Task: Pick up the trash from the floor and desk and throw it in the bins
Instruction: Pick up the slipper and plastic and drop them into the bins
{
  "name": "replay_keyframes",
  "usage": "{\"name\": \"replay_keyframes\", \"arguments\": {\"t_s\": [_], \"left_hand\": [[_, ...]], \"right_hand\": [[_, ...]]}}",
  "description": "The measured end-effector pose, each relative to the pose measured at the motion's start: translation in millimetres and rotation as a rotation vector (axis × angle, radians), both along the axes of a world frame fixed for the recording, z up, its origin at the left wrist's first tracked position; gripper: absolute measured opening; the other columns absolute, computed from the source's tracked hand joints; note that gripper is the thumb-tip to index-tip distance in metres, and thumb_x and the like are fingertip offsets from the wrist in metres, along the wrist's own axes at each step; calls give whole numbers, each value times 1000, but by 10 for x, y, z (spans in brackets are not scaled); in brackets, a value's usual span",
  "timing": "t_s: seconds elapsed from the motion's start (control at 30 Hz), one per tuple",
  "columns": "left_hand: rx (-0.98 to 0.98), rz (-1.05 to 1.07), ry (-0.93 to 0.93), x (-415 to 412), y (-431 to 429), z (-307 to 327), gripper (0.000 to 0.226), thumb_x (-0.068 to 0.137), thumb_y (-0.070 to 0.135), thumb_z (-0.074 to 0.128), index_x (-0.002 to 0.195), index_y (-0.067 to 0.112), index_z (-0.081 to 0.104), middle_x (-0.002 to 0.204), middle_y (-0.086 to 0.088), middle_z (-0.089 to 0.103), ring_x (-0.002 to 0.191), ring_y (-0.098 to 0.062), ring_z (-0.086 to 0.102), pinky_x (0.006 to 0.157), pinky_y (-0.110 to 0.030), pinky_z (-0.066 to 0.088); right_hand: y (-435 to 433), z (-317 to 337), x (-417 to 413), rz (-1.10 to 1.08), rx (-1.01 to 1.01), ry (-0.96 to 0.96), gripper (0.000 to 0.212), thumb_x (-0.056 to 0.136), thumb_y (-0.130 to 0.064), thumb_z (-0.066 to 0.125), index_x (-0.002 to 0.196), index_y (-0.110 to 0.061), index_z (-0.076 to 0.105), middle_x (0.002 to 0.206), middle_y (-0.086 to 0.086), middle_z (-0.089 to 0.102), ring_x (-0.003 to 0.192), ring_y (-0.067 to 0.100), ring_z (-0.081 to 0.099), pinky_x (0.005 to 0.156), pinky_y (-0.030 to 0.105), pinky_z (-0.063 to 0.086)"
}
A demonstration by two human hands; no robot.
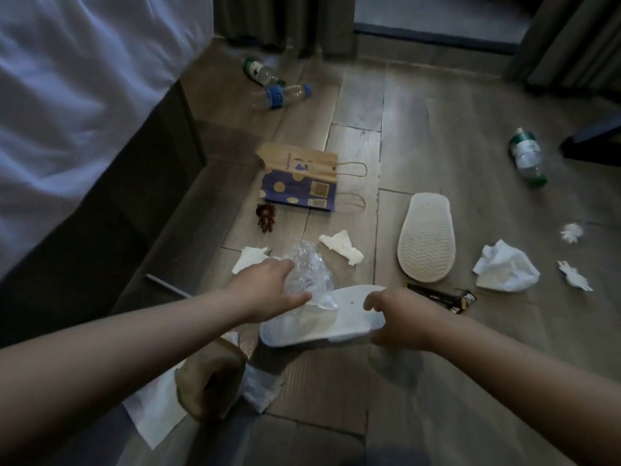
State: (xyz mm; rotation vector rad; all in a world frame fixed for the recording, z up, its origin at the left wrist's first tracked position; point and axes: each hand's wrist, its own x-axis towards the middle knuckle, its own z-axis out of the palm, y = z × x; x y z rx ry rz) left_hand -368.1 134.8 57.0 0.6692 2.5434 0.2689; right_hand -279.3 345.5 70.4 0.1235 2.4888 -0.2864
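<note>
My left hand [265, 290] grips a crumpled clear plastic wrapper [309, 270] above the wooden floor. My right hand [400, 319] holds a white slipper [336, 317] by its right end, and the wrapper's lower edge touches it. A second white slipper [426, 237] lies sole-up on the floor. Crumpled white tissues lie around: one [342, 247] just beyond the wrapper, a large one [505, 267] at the right, small scraps [573, 232] further right. A brown and blue paper bag [300, 178] lies flat ahead. Plastic bottles lie far back [275, 92] and at the right [527, 156].
A bed with white sheets [67, 95] runs along the left. A small dark brown wrapper [265, 218] lies near the bag, a black wrapper [443, 297] beside my right hand. Paper and a brownish crumpled bag [208, 381] lie below my arms. A dark furniture leg [588, 142] stands at right.
</note>
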Motion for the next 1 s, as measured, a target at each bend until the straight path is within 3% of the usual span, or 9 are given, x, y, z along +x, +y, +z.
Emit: {"name": "replay_keyframes", "arguments": {"t_s": [0.17, 0.33, 0.6, 0.7, 0.77, 0.83, 0.9, 0.97, 1.0], "left_hand": [[5, 44, -29, -16, 4, -135, 91, 79, 71, 51, 149, 22, 19, 156, -8, 21, 137, -29, 33, 108, -40, 36], [-26, 30, -35, 1, 51, -269, 100, 74, 76, 53, 149, 20, 19, 152, -8, 28, 132, -29, 38, 104, -40, 40], [97, 30, -51, -149, 336, -524, 105, 70, 74, 59, 151, 29, 8, 159, -3, 8, 143, -30, 21, 112, -42, 30], [77, 83, -110, -224, 422, -677, 103, 69, 74, 60, 150, 34, 11, 160, -1, -3, 146, -33, 5, 116, -49, 23], [-6, 93, -110, -289, 432, -755, 95, 70, 72, 61, 147, 32, 21, 160, -2, -6, 146, -36, 1, 114, -55, 24], [-74, 76, -90, -347, 401, -802, 81, 73, 65, 62, 139, 26, 37, 158, -8, 6, 143, -36, 16, 109, -51, 34], [-59, 84, -80, -375, 331, -843, 67, 77, 60, 62, 128, 20, 47, 146, -12, 32, 126, -30, 41, 97, -40, 45], [-7, 106, -29, -379, 233, -866, 57, 77, 58, 63, 117, 19, 51, 133, -9, 44, 110, -24, 49, 87, -35, 48], [9, 113, 27, -388, 181, -864, 53, 76, 58, 63, 111, 20, 52, 133, -9, 43, 111, -25, 48, 88, -36, 48]], "right_hand": [[102, -74, 64, -27, 71, 0, 64, 82, -32, 70, 140, -24, 43, 139, 3, 49, 121, 21, 50, 97, 31, 46], [142, -189, 89, 8, 119, -13, 57, 83, -33, 67, 135, -22, 48, 131, 4, 53, 116, 21, 53, 93, 31, 47], [171, -419, 25, 20, 86, 43, 51, 82, -36, 65, 128, -20, 50, 126, 5, 51, 112, 22, 52, 91, 32, 46], [173, -511, 0, 59, 72, 55, 61, 79, -39, 68, 131, -18, 45, 131, 6, 46, 117, 24, 49, 94, 31, 44], [179, -567, -19, 77, 37, 45, 79, 76, -43, 71, 142, -18, 35, 141, 7, 38, 128, 24, 40, 101, 29, 38], [180, -604, -38, 81, 2, 24, 99, 73, -44, 75, 151, -19, 19, 153, 5, 23, 141, 23, 25, 111, 30, 30], [164, -639, -52, 103, -12, 9, 109, 72, -44, 76, 153, -24, 8, 159, 3, 10, 147, 21, 11, 117, 36, 23], [131, -691, -61, 144, -7, -10, 111, 73, -46, 76, 153, -27, 1, 161, 3, 2, 148, 22, 1, 120, 43, 15], [114, -722, -67, 160, -3, -18, 112, 73, -47, 75, 153, -28, -1, 161, 2, -1, 148, 23, -2, 121, 46, 11]]}}
